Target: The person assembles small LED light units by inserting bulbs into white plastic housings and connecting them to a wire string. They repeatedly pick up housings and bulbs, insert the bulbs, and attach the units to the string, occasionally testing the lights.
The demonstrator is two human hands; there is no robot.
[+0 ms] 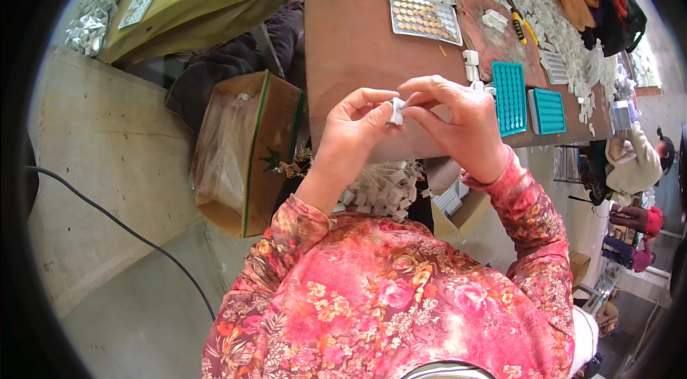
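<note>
Floral sleeves [401, 293] nearest; hands' grip pinches white part [396, 111]; teal trays [509, 98] beyond.

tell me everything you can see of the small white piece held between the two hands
The small white piece looks like a moulded plastic part, blocky and a little taller than wide, plain white with no marking that can be made out. It is held up in front of the brown table, near its closer edge. The left hand pinches it from one side with thumb and fingertips, and the right hand grips its other side. Fingers hide much of it, so finer detail cannot be told.
</note>
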